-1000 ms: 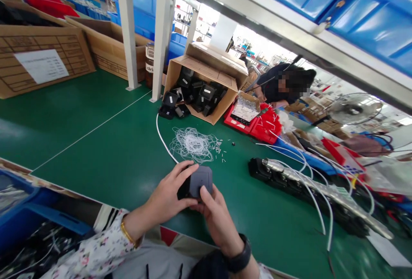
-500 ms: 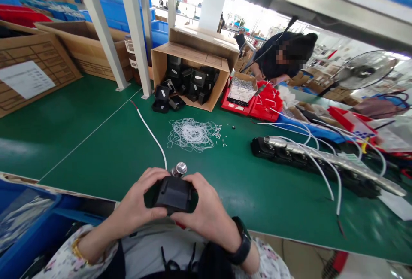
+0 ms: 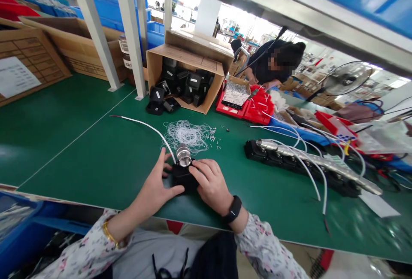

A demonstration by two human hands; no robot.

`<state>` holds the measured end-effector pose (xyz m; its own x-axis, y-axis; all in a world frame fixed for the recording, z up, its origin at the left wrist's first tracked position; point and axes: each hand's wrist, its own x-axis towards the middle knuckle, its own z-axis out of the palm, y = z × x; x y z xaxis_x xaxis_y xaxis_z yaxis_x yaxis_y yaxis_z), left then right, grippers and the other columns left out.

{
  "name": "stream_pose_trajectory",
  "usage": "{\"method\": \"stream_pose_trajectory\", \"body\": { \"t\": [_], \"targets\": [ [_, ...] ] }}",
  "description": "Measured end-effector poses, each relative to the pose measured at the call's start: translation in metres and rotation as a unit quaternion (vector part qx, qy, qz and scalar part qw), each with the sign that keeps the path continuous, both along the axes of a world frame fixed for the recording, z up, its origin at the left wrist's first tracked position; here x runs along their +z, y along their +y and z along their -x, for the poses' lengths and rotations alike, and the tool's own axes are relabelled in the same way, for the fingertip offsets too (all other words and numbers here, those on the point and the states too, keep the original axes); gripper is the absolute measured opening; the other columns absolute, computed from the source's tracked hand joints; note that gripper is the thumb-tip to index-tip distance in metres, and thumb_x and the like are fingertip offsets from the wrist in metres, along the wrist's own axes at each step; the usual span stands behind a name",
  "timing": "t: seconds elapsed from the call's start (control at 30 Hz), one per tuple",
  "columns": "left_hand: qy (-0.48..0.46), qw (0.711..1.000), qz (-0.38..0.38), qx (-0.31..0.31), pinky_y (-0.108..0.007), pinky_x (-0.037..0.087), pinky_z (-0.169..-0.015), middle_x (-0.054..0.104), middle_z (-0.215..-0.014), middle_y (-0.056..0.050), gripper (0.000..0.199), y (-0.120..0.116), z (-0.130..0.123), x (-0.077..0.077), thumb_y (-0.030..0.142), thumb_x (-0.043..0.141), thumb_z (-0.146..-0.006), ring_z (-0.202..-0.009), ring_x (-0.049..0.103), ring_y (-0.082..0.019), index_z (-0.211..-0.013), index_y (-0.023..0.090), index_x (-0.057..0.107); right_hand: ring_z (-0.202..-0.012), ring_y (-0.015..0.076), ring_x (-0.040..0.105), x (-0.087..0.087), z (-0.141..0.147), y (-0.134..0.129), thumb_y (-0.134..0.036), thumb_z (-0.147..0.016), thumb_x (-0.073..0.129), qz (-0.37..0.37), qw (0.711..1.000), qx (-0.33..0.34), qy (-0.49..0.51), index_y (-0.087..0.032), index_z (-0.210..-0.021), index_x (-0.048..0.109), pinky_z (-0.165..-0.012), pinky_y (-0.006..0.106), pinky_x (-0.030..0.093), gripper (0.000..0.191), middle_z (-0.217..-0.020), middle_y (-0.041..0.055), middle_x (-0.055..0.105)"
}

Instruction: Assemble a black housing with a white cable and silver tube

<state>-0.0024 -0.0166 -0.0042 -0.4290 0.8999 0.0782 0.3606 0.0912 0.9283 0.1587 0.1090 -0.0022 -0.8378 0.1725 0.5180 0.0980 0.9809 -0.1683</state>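
A black housing (image 3: 186, 179) with a silver metal cylinder (image 3: 183, 155) on its far side sits on the green table between my hands. From it a white cable (image 3: 154, 127) curves away to the left, ending in a reddish bare tip. My left hand (image 3: 157, 184) is spread along the housing's left side, thumb across the near edge and fingers apart. On the right side, my right hand (image 3: 210, 182) grips the housing, its fingers over the top near the cylinder. Just beyond lies a tangle of thin white string (image 3: 186, 134), with small metal pins (image 3: 213, 134) beside it.
A cardboard box (image 3: 209, 94) of black housings lies open at the back. Red bins (image 3: 230, 109) stand beside it. Farther right is a row of black units (image 3: 289, 165) with silver cylinders and white cables. Metal posts (image 3: 130, 34) rise at back left. A person (image 3: 273, 62) works opposite.
The housing has moved forward and down onto the table. My left hand has loosened and spread, my right hand has shifted over the top. The cable has swung toward the left.
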Motion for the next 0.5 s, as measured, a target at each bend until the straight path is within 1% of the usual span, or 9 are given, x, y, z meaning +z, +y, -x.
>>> {"method": "stream_pose_trajectory", "body": {
  "t": [0.03, 0.1, 0.17, 0.2, 0.23, 0.3, 0.37, 0.43, 0.5],
  "targets": [
    [0.019, 0.999, 0.024, -0.016, -0.043, 0.043, -0.089, 0.046, -0.128, -0.012, 0.084, 0.003, -0.001, 0.000, 0.030, 0.068, -0.071, -0.103, 0.050, -0.025, -0.139, 0.017, 0.021, -0.112, 0.0254, 0.050, -0.004, -0.003, 0.001, -0.002, -0.082, 0.041, -0.021, 1.000, 0.001, -0.002, -0.022, -0.128, 0.046, -0.094, 0.048, 0.044, 0.051, -0.124, 0.0105, 0.056],
    [0.060, 0.995, 0.057, -0.054, -0.043, 0.043, -0.088, 0.057, -0.109, -0.009, 0.060, 0.007, -0.002, 0.002, 0.030, 0.071, -0.068, -0.098, 0.053, -0.027, -0.120, 0.015, 0.045, -0.111, 0.0247, 0.051, -0.009, -0.011, 0.001, -0.005, -0.087, 0.041, -0.054, 0.998, 0.019, -0.003, -0.021, -0.130, 0.045, -0.091, 0.045, 0.046, 0.046, -0.124, 0.0123, 0.056],
    [0.074, 0.994, 0.061, -0.061, -0.043, 0.044, -0.086, 0.059, -0.100, -0.007, 0.046, 0.007, -0.005, 0.003, 0.027, 0.073, -0.065, -0.094, 0.055, -0.028, -0.104, 0.016, 0.052, -0.112, 0.0241, 0.051, -0.011, -0.021, -0.001, -0.010, -0.091, 0.043, -0.063, 0.997, 0.050, -0.015, -0.021, -0.131, 0.045, -0.092, 0.043, 0.046, 0.041, -0.126, 0.0129, 0.055],
    [0.082, 0.993, 0.057, -0.056, -0.044, 0.044, -0.086, 0.059, -0.100, -0.008, 0.046, 0.006, -0.006, 0.003, 0.026, 0.073, -0.064, -0.095, 0.055, -0.029, -0.103, 0.016, 0.051, -0.114, 0.0244, 0.051, -0.011, -0.026, 0.001, -0.016, -0.093, 0.046, -0.051, 0.997, 0.059, -0.024, -0.019, -0.131, 0.045, -0.094, 0.042, 0.046, 0.038, -0.128, 0.0133, 0.054],
    [0.099, 0.992, 0.052, -0.053, -0.045, 0.044, -0.088, 0.058, -0.104, -0.009, 0.050, 0.006, -0.006, 0.002, 0.025, 0.074, -0.064, -0.099, 0.054, -0.030, -0.107, 0.016, 0.050, -0.115, 0.0245, 0.050, -0.011, -0.031, 0.004, -0.024, -0.093, 0.048, -0.022, 0.998, 0.045, -0.034, -0.018, -0.130, 0.046, -0.095, 0.042, 0.046, 0.037, -0.128, 0.0132, 0.054],
    [0.141, 0.987, 0.039, -0.066, -0.047, 0.042, -0.095, 0.056, -0.114, -0.011, 0.059, 0.007, -0.007, 0.001, 0.022, 0.075, -0.065, -0.108, 0.051, -0.031, -0.116, 0.016, 0.047, -0.112, 0.0232, 0.054, -0.011, -0.040, 0.020, -0.037, -0.094, 0.048, 0.058, 0.996, -0.047, -0.049, -0.017, -0.124, 0.052, -0.094, 0.039, 0.048, 0.036, -0.123, 0.0126, 0.057],
    [0.175, 0.980, 0.028, -0.094, -0.048, 0.038, -0.100, 0.053, -0.122, -0.012, 0.067, 0.013, -0.005, -0.001, 0.021, 0.078, -0.064, -0.115, 0.047, -0.031, -0.122, 0.016, 0.044, -0.099, 0.0215, 0.060, -0.012, -0.045, 0.045, -0.037, -0.096, 0.041, 0.120, 0.974, -0.183, -0.053, -0.013, -0.113, 0.058, -0.086, 0.036, 0.052, 0.034, -0.108, 0.0129, 0.063],
    [0.183, 0.975, 0.023, -0.121, -0.047, 0.039, -0.101, 0.054, -0.122, -0.010, 0.070, 0.021, -0.003, -0.001, 0.021, 0.080, -0.063, -0.115, 0.047, -0.030, -0.123, 0.017, 0.045, -0.082, 0.0201, 0.062, -0.013, -0.042, 0.073, -0.032, -0.097, 0.037, 0.139, 0.947, -0.283, -0.063, -0.010, -0.107, 0.061, -0.075, 0.034, 0.053, 0.034, -0.093, 0.0122, 0.065],
    [0.189, 0.972, 0.024, -0.138, -0.046, 0.042, -0.099, 0.056, -0.119, -0.008, 0.070, 0.027, -0.001, 0.000, 0.021, 0.081, -0.063, -0.112, 0.049, -0.029, -0.123, 0.018, 0.045, -0.074, 0.0197, 0.062, -0.015, -0.032, 0.096, -0.033, -0.095, 0.041, 0.136, 0.931, -0.327, -0.082, -0.008, -0.106, 0.061, -0.070, 0.033, 0.051, 0.033, -0.084, 0.0107, 0.064]
  ]
}}
